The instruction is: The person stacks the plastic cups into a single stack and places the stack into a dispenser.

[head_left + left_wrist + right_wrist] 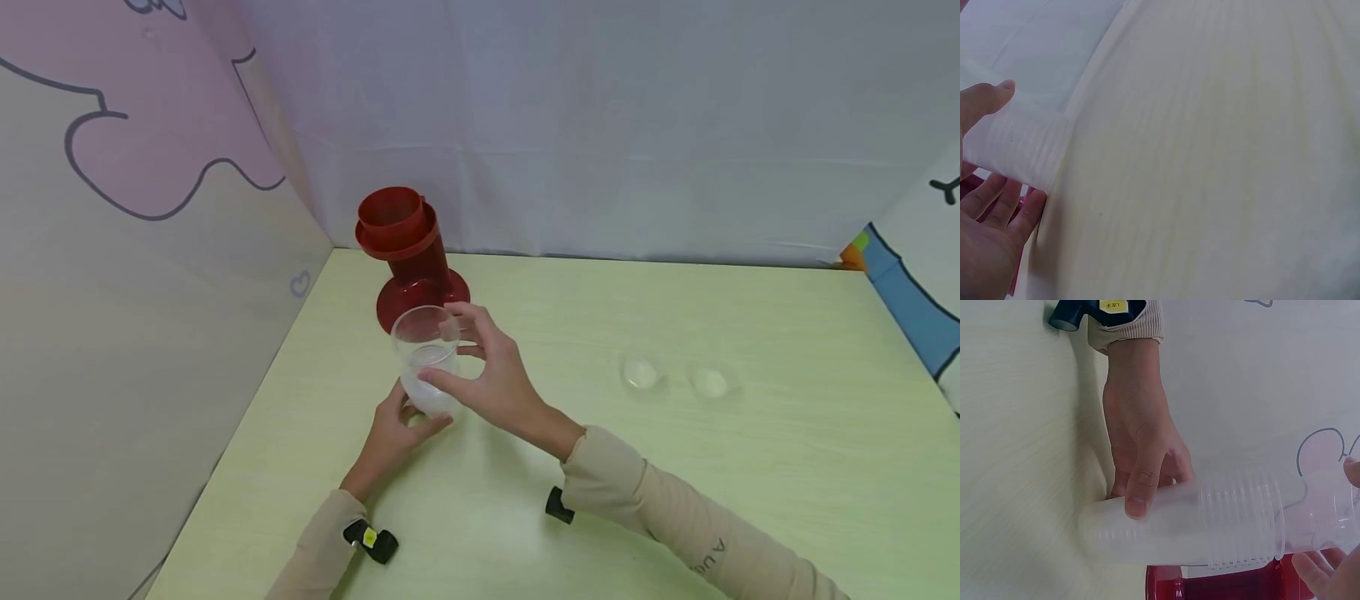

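Observation:
A stack of clear plastic cups (1166, 540) lies between both hands, left of the middle of the table in the head view. My left hand (393, 437) grips the lower part of the stack, thumb on one side and fingers on the other; this left hand (994, 231) also shows in the left wrist view. At the rim end, my right hand (498, 383) holds the outermost plastic cup (1316, 512), which sticks partway out of the stack. Its fingers curl at the rim. Just behind stands a red holder (420, 267) with a round base and open tube top.
Two small clear plastic pieces (641, 372) stand side by side on the right of the pale table (750, 500). A cloth wall (562, 150) rises at the back edge, and a printed panel (150, 292) borders the left.

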A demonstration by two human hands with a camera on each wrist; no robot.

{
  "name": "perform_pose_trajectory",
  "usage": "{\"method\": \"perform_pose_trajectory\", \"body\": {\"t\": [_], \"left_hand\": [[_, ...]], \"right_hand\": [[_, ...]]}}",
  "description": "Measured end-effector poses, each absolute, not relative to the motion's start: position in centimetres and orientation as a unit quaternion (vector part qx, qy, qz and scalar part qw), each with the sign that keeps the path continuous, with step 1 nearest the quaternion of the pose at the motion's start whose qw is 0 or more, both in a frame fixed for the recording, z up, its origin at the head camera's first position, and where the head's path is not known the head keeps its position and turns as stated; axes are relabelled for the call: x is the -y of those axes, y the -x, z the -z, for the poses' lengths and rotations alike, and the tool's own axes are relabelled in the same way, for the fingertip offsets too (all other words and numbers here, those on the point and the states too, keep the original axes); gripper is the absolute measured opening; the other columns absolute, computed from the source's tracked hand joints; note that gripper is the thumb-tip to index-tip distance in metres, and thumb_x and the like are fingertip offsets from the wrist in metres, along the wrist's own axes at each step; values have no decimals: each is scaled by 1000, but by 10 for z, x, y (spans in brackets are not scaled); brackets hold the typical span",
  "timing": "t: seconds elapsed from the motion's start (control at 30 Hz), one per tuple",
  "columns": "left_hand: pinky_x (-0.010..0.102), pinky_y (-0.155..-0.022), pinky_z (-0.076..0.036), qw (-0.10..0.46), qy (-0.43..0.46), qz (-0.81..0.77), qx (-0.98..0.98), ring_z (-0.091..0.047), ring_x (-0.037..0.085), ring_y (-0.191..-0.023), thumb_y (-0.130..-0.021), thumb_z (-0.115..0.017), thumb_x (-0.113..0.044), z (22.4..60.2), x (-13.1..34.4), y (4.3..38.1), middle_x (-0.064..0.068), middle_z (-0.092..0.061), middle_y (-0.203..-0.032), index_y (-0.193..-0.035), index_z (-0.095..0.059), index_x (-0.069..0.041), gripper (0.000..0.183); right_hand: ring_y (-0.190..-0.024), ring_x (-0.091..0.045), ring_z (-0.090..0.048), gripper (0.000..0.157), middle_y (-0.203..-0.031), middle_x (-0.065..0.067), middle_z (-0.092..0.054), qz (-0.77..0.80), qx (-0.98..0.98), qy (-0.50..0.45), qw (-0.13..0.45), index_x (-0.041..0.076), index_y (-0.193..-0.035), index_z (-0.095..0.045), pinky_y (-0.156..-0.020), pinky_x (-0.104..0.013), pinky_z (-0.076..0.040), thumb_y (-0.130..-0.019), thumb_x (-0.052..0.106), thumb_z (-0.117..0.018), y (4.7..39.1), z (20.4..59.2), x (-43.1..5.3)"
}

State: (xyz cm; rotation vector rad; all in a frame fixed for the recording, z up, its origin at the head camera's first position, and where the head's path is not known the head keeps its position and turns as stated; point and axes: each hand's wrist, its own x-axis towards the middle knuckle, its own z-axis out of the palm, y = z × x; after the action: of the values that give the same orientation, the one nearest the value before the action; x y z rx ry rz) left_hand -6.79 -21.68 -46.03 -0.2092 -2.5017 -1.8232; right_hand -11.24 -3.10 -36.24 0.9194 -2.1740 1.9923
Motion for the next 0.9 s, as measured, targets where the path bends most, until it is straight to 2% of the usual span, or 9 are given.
{"method": "perform_pose_trajectory", "body": {"t": [0.13, 0.27, 0.53, 0.67, 0.8, 0.9], "left_hand": [[40, -94, -47, 21, 65, 588, 806, -51, 19, -114, -77, -80, -16, 477, 222, 72, -1, -50, -132, -138, -39, -17, 74], [37, -95, -47, 20, 65, 580, 812, -50, 17, -116, -76, -81, -25, 487, 225, 75, -5, -48, -134, -139, -38, -24, 76], [39, -98, -45, 13, 53, 567, 822, -45, 15, -122, -76, -80, -32, 486, 225, 76, -10, -45, -137, -140, -36, -32, 77], [40, -98, -45, 11, 50, 569, 821, -45, 15, -122, -76, -80, -32, 484, 224, 77, -9, -45, -137, -140, -36, -30, 78], [39, -98, -45, 11, 57, 570, 820, -45, 18, -122, -76, -80, -31, 485, 225, 77, -6, -46, -137, -140, -36, -26, 78], [38, -97, -45, 11, 57, 568, 821, -45, 18, -121, -76, -80, -32, 485, 225, 77, -6, -46, -136, -140, -36, -26, 77]], "right_hand": [[-109, -25, -57, 67, -119, -6, -58, -639, 706, -304, 31, 11, -133, -46, -88, -37, -52, -75, 14, -81, 113, 363, 31], [-108, -20, -57, 67, -118, -4, -56, -630, 714, -304, 33, 9, -132, -47, -87, -29, -52, -75, 13, -81, 112, 364, 31], [-107, -14, -57, 67, -117, -6, -56, -619, 724, -302, 31, 9, -132, -44, -87, -28, -51, -76, 14, -80, 113, 369, 32], [-109, -21, -57, 67, -117, -12, -56, -616, 725, -306, 31, 6, -132, -45, -87, -32, -52, -75, 12, -80, 113, 371, 32], [-110, -28, -56, 68, -117, -8, -55, -610, 729, -309, 35, 3, -132, -46, -87, -34, -52, -74, 10, -81, 112, 373, 32], [-110, -26, -56, 69, -117, -4, -55, -604, 734, -309, 37, 5, -132, -47, -88, -33, -52, -74, 10, -81, 112, 374, 31]]}}
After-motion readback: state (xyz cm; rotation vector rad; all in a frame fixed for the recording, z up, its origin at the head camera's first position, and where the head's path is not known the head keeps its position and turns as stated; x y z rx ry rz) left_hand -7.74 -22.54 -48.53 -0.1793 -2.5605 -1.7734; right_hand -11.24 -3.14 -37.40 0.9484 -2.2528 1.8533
